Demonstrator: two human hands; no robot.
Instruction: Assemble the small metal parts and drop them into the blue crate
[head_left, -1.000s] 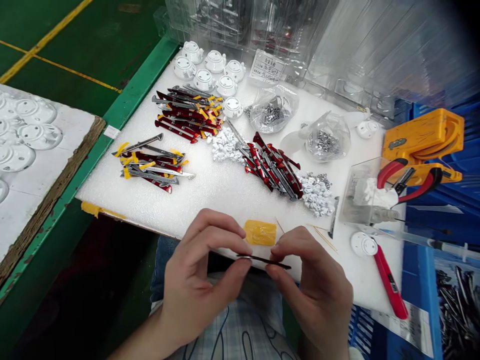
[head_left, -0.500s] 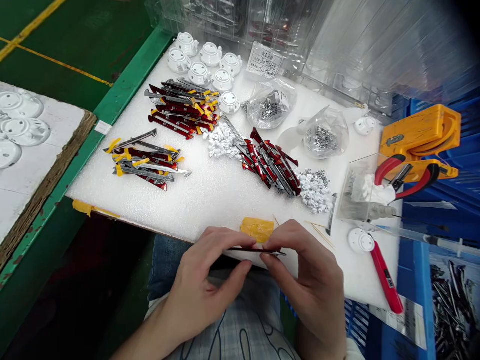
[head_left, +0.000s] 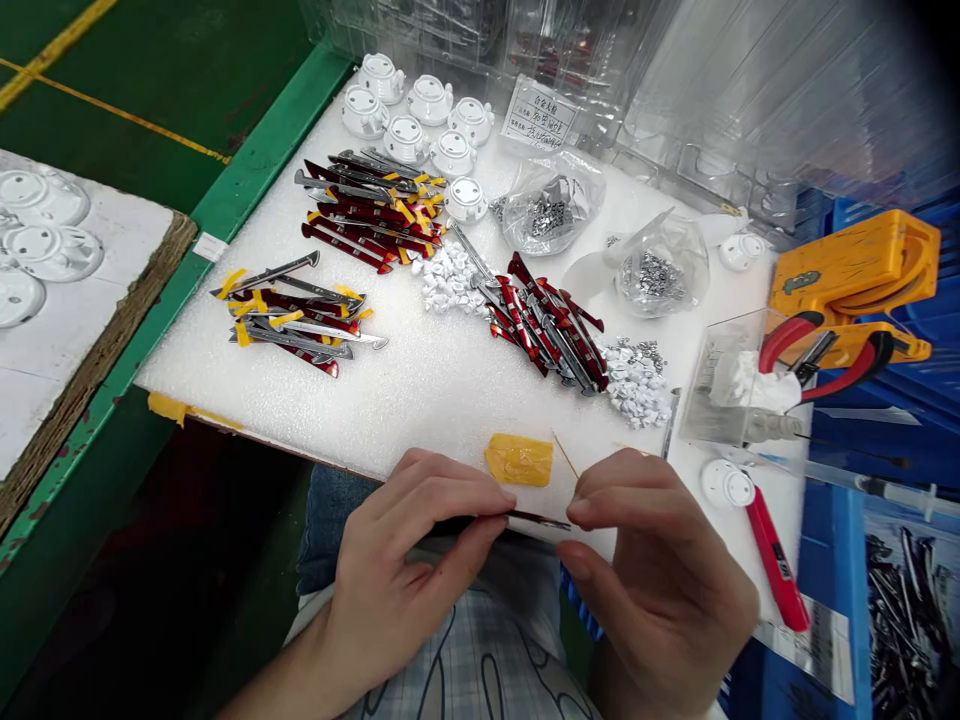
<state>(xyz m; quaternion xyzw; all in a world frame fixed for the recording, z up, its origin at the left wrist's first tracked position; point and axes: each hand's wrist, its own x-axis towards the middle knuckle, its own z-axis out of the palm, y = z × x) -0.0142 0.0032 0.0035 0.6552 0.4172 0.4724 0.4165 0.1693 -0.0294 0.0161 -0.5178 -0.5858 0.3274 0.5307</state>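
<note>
Between thumb and fingers, my left hand (head_left: 420, 550) pinches a thin dark blade-shaped strip (head_left: 538, 519), seen almost edge-on. Its free end points right, toward my right hand (head_left: 660, 570), whose thumb and forefinger are parted beside the tip with nothing visible between them. Just beyond the strip lies a yellow tape-covered block (head_left: 520, 460), with a thin stick (head_left: 565, 453) at its right. Farther off are a pile of red and silver blade-shaped pieces (head_left: 551, 325) and a heap of small white parts (head_left: 637, 385).
More blade pieces with yellow tape (head_left: 292, 315) lie at left. White round parts (head_left: 407, 138) stand at the back near bags of small metal parts (head_left: 551, 205). At right are a clear box (head_left: 720, 385) with red-handled pliers (head_left: 780, 335), a yellow tape dispenser (head_left: 840, 270) and a red-handled tool (head_left: 778, 565).
My right hand has let go of the strip's right end and moved right, its thumb and forefinger parting. My left hand keeps hold, and the strip now slants slightly down to the right.
</note>
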